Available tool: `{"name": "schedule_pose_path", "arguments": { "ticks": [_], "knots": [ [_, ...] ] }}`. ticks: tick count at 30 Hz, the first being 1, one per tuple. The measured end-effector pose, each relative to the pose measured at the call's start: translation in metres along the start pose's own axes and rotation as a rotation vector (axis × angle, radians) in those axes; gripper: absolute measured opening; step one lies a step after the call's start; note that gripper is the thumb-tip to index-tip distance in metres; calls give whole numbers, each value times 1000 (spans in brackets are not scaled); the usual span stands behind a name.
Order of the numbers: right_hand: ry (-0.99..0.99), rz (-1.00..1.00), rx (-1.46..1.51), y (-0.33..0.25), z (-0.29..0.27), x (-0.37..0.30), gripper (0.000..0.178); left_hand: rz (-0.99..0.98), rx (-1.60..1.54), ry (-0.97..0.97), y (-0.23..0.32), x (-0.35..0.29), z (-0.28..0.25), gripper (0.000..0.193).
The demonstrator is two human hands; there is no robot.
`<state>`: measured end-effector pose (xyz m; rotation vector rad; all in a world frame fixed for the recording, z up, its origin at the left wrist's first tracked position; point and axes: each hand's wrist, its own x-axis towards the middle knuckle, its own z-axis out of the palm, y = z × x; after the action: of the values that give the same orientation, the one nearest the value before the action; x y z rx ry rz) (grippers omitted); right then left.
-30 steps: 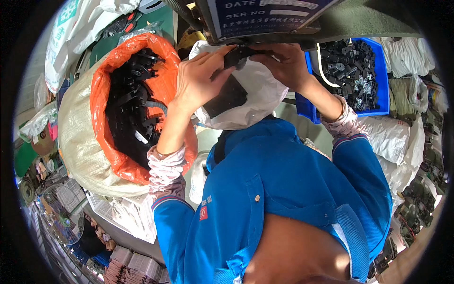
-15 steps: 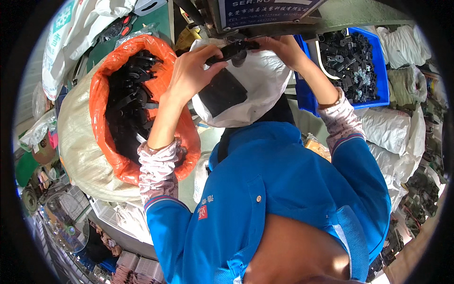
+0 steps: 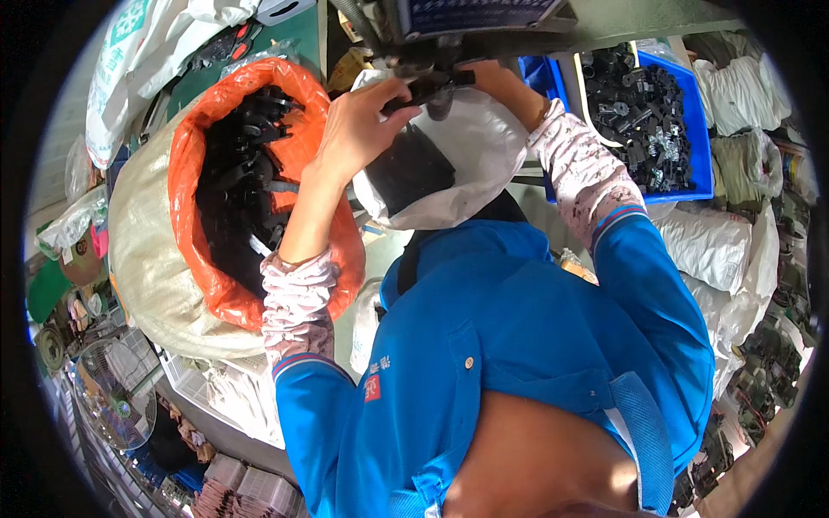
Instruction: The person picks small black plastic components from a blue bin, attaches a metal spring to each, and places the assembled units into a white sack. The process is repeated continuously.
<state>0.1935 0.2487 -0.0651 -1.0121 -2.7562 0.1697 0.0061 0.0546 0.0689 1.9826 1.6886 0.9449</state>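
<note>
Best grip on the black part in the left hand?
Probably pinch the black part at its left end, coming from the left: it looks elongated and lies roughly crosswise, and the left hand holds that end, leaving the middle exposed.

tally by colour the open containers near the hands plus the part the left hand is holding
Orange-lined sack: 1
White bag: 1
Blue bin: 1
Black part in the left hand: 1
Total: 4
Piled parts in the bin are too jumbled to count.
</note>
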Motion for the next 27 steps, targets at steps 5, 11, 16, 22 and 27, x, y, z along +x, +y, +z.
{"name": "schedule_pose_path", "arguments": {
  "ticks": [5, 11, 16, 22, 27],
  "knots": [
    [-53, 64, -46, 3, 4, 3, 53, 290, 92, 278, 5, -14, 25, 22],
    [7, 88, 69, 6, 4, -3, 52, -47, 113, 273, -39, -69, 31, 42],
    [68, 85, 107, 24, 15, -7, 43, -542, 631, 146, -125, -128, -27, 40],
    [118, -54, -204, 39, 41, 6, 42, -242, 922, -292, -195, -192, -17, 35],
    [-106, 2, -170, 41, 46, 4, 42, -484, 540, -8, -151, -179, -37, 26]
  ]
}}
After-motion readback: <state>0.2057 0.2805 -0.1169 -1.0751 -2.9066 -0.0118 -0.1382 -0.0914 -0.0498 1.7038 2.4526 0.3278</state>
